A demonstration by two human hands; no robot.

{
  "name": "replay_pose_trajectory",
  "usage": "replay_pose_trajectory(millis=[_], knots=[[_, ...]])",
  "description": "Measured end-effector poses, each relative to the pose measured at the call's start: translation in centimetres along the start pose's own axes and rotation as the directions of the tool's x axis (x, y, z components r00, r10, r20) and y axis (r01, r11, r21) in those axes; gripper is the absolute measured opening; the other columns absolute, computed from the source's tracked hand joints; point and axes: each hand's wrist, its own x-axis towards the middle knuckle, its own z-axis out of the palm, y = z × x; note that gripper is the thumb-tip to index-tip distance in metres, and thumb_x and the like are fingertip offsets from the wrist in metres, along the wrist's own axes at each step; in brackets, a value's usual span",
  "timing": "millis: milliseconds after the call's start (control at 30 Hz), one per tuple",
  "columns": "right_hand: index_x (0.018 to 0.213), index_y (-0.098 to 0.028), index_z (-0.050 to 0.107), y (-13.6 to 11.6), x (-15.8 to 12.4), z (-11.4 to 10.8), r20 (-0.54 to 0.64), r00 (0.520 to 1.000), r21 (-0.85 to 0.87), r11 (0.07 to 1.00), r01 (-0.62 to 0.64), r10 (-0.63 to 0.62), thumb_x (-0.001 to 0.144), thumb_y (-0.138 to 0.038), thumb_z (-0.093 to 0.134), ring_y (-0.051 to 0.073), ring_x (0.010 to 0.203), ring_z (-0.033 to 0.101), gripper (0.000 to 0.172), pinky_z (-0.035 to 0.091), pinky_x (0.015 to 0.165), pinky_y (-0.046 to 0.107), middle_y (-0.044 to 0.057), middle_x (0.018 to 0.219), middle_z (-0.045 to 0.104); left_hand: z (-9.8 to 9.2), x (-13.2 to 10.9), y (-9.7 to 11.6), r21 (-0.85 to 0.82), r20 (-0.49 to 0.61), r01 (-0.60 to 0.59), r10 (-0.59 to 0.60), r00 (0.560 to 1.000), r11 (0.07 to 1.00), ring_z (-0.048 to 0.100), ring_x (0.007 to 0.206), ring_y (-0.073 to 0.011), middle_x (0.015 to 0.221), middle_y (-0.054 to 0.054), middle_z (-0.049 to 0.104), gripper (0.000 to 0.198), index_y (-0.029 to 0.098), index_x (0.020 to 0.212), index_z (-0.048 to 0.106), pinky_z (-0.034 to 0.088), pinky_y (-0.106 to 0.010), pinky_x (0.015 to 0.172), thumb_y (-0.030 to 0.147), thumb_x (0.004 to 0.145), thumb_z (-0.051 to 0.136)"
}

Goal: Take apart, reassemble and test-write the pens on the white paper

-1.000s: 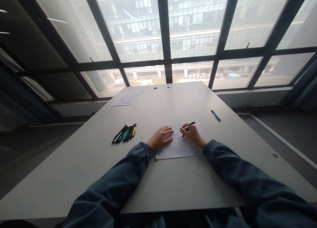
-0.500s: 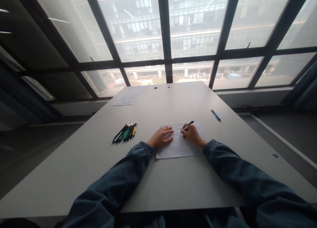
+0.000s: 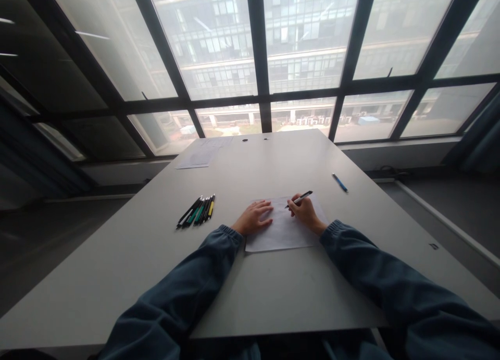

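Note:
A sheet of white paper [image 3: 281,237] lies on the table in front of me. Flat on its left part rests my left hand [image 3: 254,217], fingers spread and holding nothing. My right hand [image 3: 303,212] is over the right half of the sheet, its fingers closed round a pen [image 3: 303,197]. The pen is white with a dark end and leans up to the right, its tip at or just above the paper. Whether the tip touches, I cannot tell. Any marks on the sheet are too faint to read.
Several pens [image 3: 197,211], black, green and yellow, lie side by side to the left. A blue pen [image 3: 339,183] lies at the right. More papers [image 3: 195,157] are at the far left of the white table [image 3: 128,276]. Windows [image 3: 300,42] stand beyond its far edge.
My right hand has shifted slightly to the right, and the pen now leans over lower with its dark end further right. The left hand stays on the paper.

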Motion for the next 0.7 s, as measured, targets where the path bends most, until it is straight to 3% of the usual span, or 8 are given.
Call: replay_pose_trajectory(millis=[200,400,567,700], knots=[[0.076,-0.018,0.061,0.2,0.03,0.17,0.026,0.997,0.054,0.996,0.064,-0.066,0.079,-0.044,0.065,0.012,0.043,0.052,0.026,0.038,0.04,0.022,-0.001,0.055,0.06,-0.09,0.01,0.15,0.007,0.017,0.022,-0.022,1.0,1.0,0.043,0.136,-0.0299,0.145,-0.009,0.051,0.049,0.024,0.131,0.06,0.032,-0.05,0.115,0.046,0.087,0.061],[0.097,-0.015,0.071,-0.32,-0.22,-0.32,0.081,0.988,0.096,0.987,0.125,-0.133,0.087,-0.038,0.054,0.014,0.057,0.061,0.03,0.047,0.052,0.025,0.007,0.082,0.072,-0.1,0.03,0.15,-0.008,0.0,0.002,-0.002,1.0,1.0,0.043,0.136,-0.03,0.145,-0.009,0.051,0.048,0.024,0.13,0.061,0.032,-0.05,0.115,0.046,0.087,0.061],[0.115,-0.015,0.067,-0.44,-0.34,-0.58,0.108,0.984,0.202,0.972,0.117,-0.141,0.091,-0.044,0.046,0.014,0.062,0.062,0.043,0.044,0.046,0.022,0.01,0.099,0.071,0.0,0.0,-0.01,-0.002,0.001,0.001,-0.001,1.0,1.0,0.043,0.137,-0.0299,0.145,-0.008,0.051,0.048,0.025,0.131,0.06,0.031,-0.05,0.116,0.046,0.088,0.06],[0.105,-0.016,0.066,-0.36,-0.26,-0.4,0.0,0.994,0.278,0.955,0.105,-0.109,0.094,-0.046,0.042,0.01,0.049,0.052,0.04,0.037,0.041,0.021,0.002,0.075,0.064,0.02,0.0,-0.15,0.004,0.01,0.007,-0.007,1.0,1.0,0.042,0.137,-0.0303,0.145,-0.009,0.051,0.049,0.024,0.131,0.06,0.031,-0.05,0.116,0.047,0.088,0.059]])
